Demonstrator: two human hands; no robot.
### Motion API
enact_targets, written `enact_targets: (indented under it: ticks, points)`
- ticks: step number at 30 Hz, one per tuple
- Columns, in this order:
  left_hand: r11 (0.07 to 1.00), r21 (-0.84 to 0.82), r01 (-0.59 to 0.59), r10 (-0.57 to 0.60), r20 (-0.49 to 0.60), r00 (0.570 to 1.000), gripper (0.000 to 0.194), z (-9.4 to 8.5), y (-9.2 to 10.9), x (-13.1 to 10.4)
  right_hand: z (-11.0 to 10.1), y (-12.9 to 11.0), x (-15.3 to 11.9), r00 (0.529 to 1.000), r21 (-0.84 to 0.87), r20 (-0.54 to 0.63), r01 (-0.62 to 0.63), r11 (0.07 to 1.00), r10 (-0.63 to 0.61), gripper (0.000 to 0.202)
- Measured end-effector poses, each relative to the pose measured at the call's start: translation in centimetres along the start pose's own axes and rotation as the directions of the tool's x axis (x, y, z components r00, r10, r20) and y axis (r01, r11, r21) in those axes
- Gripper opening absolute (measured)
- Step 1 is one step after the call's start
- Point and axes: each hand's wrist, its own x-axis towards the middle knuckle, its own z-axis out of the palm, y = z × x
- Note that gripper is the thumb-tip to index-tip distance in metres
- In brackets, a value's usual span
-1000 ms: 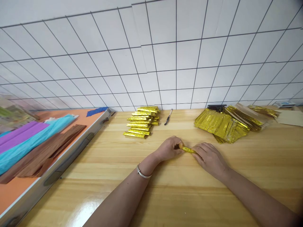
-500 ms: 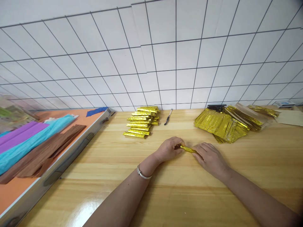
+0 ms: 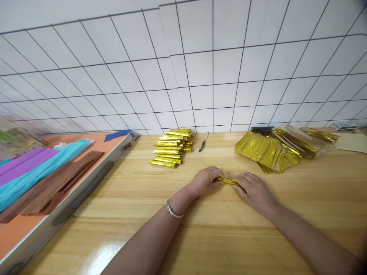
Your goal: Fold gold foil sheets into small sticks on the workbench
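Two hands pinch one small folded strip of shiny gold foil [image 3: 227, 181] on the light wooden surface [image 3: 218, 236]: the left hand [image 3: 205, 180] has fingers closed on its left end, the right hand [image 3: 254, 191] on its right end. A stack of folded gold strips [image 3: 171, 147] lies behind.

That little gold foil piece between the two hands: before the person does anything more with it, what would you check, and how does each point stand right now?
1. Both hands on the piece: ok. The left hand and right hand each pinch one end of the gold foil piece.
2. Piece supported: ok. It lies low against the wooden table.
3. Working space around the hands: ok. The stack of folded gold strips and the pile of gold sheets lie apart from the hands.
4. Pen out of the way: ok, it lies by the wall.
5. Fold neat and even: cannot tell, the fingers hide most of it.
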Motion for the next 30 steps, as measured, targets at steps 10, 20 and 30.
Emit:
enact_targets:
  ticks: [10, 20, 30]
  points:
    - [0.999, 0.030, 0.015, -0.016, 0.015, 1.000, 0.010, 0.05, 0.13, 0.11, -0.12, -0.07, 0.06, 1.000, -0.003, -0.016, 0.016, 1.000, -0.016, 0.016]
    - [0.999, 0.026, 0.025, -0.026, 0.034, 0.999, 0.014, -0.14, 0.64, 0.21, -0.24, -0.23, 0.17, 1.000, -0.002, -0.013, 0.014, 1.000, -0.014, 0.016]
    - [0.999, 0.018, 0.040, -0.041, 0.057, 0.998, 0.014, -0.10, 0.66, 0.22, -0.23, -0.25, 0.07, 1.000, -0.002, -0.004, 0.024, 1.000, -0.024, 0.017]
